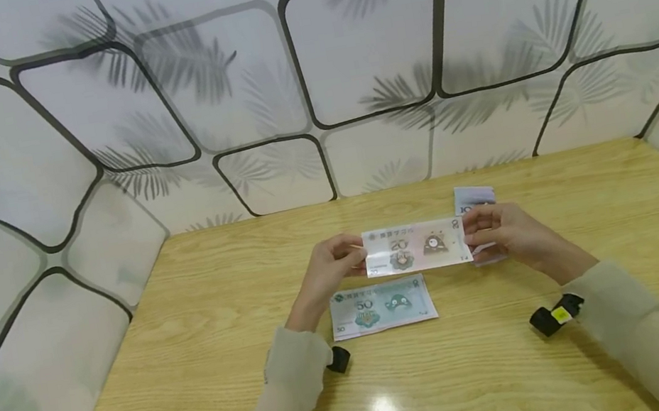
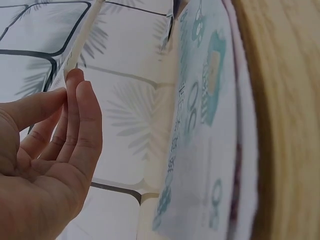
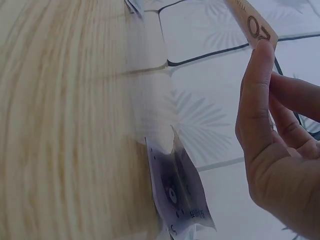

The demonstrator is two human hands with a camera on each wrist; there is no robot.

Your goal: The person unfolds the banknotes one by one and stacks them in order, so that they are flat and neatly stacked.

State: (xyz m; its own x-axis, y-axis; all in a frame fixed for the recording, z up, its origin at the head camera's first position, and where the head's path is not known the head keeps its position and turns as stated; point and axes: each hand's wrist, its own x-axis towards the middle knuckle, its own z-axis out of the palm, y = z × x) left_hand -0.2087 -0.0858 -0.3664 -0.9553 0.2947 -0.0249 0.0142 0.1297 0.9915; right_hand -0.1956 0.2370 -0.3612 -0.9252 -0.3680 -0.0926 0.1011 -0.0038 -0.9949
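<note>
A pale play banknote [image 1: 417, 247] marked 20 is held up flat above the table, stretched between both hands. My left hand [image 1: 335, 271] pinches its left end between thumb and fingers, and my right hand [image 1: 505, 235] pinches the right end. The same note shows edge-on at the left fingertips [image 2: 75, 75] in the left wrist view. Below it lies a green play banknote [image 1: 382, 306] marked 50, on top of other paper. Behind the right hand sits a creased purple note [image 3: 177, 187], partly hidden in the head view.
The notes lie on a light wood table [image 1: 236, 393]. A wall covering [image 1: 368, 41] with dark outlines and leaf prints rises behind the table and along its left side. Each wrist wears a black device [image 1: 545, 321].
</note>
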